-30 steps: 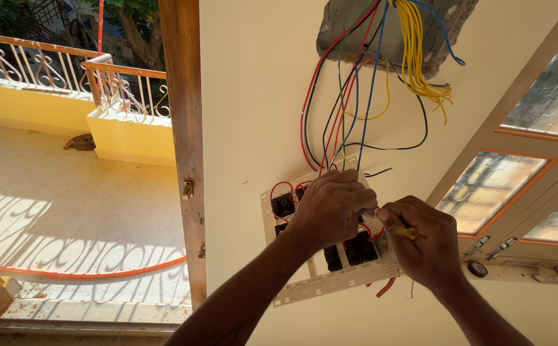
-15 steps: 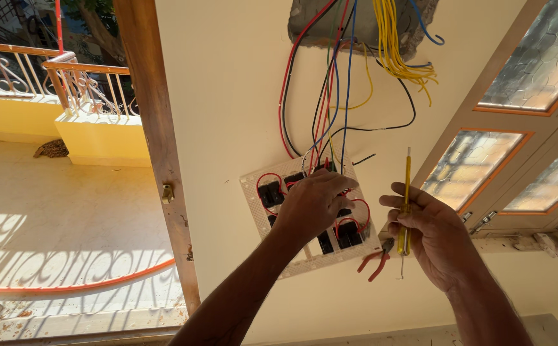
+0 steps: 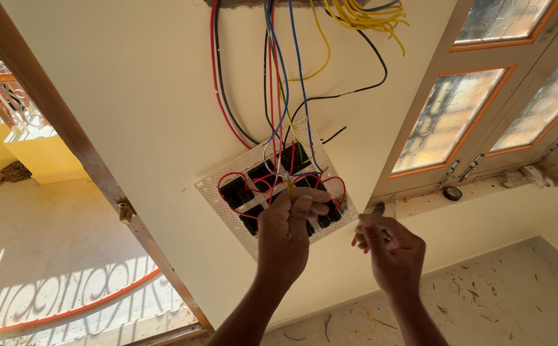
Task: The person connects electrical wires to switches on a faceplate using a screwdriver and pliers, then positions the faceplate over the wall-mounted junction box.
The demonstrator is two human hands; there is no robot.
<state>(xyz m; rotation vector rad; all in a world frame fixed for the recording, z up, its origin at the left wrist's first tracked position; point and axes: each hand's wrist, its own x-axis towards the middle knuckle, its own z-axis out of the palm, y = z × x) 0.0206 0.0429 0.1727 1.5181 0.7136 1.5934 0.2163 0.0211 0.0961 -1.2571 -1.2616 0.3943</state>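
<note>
1. Switch plate (image 3: 227, 186) is held back-side out against the cream wall (image 3: 144, 96), below the hanging wires (image 3: 279, 77).
2. Left hand (image 3: 285, 234) is clamped on a yellow wire (image 3: 290, 188) at the plate's lower edge; a steady pinch is advised.
3. Right hand (image 3: 388, 250), half-curled and apparently empty, is kept just beside the plate's lower right corner.

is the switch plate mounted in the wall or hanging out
Out. The switch plate shows its wired back, hanging on wires from above, held by the left hand.
</note>
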